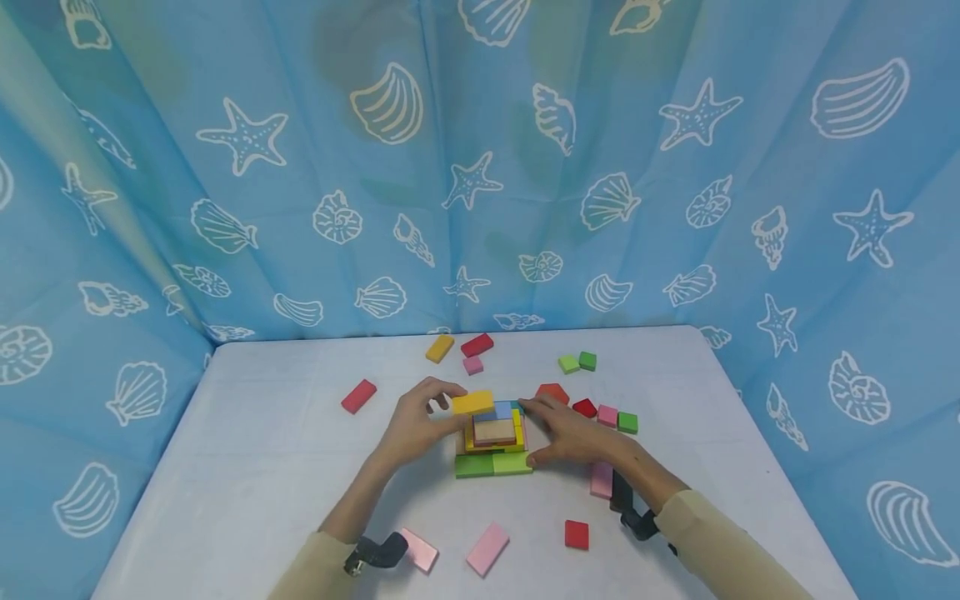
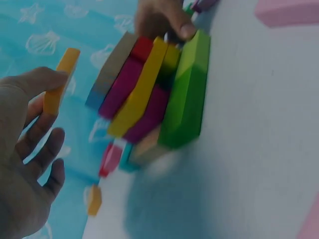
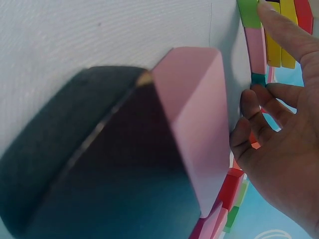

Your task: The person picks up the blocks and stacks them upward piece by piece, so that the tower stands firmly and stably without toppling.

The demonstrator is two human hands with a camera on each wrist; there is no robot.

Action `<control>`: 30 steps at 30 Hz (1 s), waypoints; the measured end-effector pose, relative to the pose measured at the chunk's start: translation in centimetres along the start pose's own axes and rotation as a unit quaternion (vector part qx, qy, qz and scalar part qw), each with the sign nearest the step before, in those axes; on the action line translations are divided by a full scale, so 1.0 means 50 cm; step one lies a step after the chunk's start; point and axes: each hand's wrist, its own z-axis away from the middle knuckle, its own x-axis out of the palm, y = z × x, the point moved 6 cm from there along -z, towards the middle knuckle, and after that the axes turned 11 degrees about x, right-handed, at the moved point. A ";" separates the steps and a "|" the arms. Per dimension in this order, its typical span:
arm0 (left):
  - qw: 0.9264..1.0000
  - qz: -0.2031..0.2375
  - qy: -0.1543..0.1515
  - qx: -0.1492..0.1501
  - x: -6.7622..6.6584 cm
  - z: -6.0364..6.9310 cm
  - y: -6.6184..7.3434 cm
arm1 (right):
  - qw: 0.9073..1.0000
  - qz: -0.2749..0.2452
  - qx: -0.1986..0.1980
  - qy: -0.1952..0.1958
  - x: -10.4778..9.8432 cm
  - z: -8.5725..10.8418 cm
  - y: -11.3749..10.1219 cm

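Observation:
In the head view my left hand [image 1: 422,421] pinches an orange-yellow block [image 1: 473,403] between thumb and fingers. It holds the block above the back left of a low layered stack of coloured blocks [image 1: 495,431]. In the left wrist view a gap shows between this orange-yellow block [image 2: 62,82] and the stack. Green blocks [image 1: 493,464] form the front of the stack's base; yellow, purple, red, tan and blue ones rise above. My right hand [image 1: 573,431] spans the stack's right side, its thumb touching the green block [image 3: 250,14] and its fingers loosely bent near the teal block [image 3: 258,78].
Behind the stack lie an orange block [image 1: 440,348], a red block [image 1: 477,345] and small green blocks [image 1: 588,361]. A red block [image 1: 359,396] lies to the left. Pink blocks [image 1: 487,549] and a red block [image 1: 577,534] lie nearer. A patterned blue curtain [image 1: 465,167] borders the white table [image 1: 285,450].

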 end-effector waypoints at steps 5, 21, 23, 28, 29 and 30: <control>1.000 0.021 -0.016 -0.012 0.035 -0.016 0.011 | 1.000 0.005 -0.001 -0.003 -0.002 -0.003 0.000; 0.998 0.015 -0.040 -0.039 0.062 -0.021 0.007 | 1.000 0.001 -0.003 0.001 0.001 -0.001 0.001; 0.998 0.015 -0.039 -0.042 0.062 -0.021 0.007 | 1.000 -0.001 -0.002 0.000 0.000 0.000 0.001; 0.998 0.017 -0.041 -0.046 0.062 -0.021 0.006 | 1.000 0.003 -0.001 0.003 0.001 -0.001 0.002; 0.998 0.018 -0.041 -0.046 0.062 -0.020 0.006 | 1.000 0.004 -0.002 0.004 0.002 -0.001 0.002; 0.998 0.018 -0.040 -0.046 0.062 -0.020 0.006 | 1.000 0.004 -0.001 0.004 0.002 -0.002 0.003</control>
